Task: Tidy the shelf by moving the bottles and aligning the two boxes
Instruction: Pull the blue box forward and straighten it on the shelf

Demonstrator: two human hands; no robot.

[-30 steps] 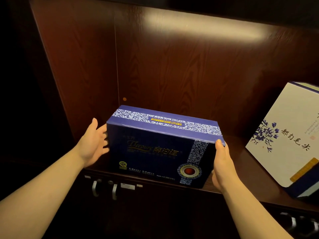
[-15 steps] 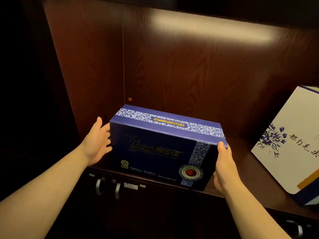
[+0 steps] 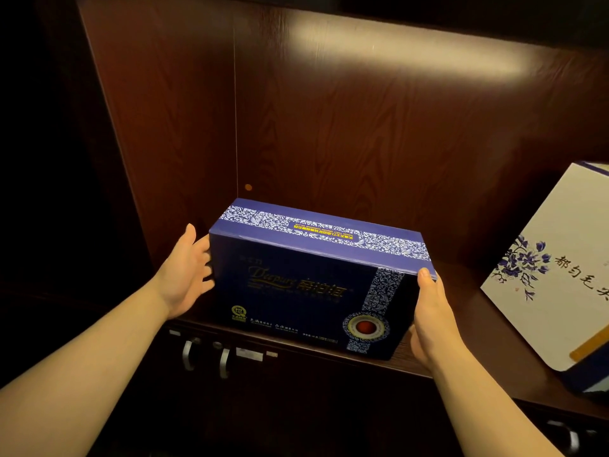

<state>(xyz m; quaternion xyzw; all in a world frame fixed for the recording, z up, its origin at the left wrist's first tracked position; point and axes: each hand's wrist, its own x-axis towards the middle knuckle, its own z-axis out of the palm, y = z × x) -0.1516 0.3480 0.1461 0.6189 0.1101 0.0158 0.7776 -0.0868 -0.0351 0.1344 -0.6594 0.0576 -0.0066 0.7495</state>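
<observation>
- At shelf (image 3: 428,371) left, our left hand (image 3: 184,275) spread flat on blue box (image 3: 306,285) end.
- Box near front edge, skewed.
- Our right hand (image 3: 431,321) wraps its right corner.
- White box (image 3: 557,275) far right, tilted.
- Risk: uneven push tips box off edge.

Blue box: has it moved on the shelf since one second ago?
No. The blue box still has its back left corner just below the orange dot on the back wall; only the camera shifted.
</observation>
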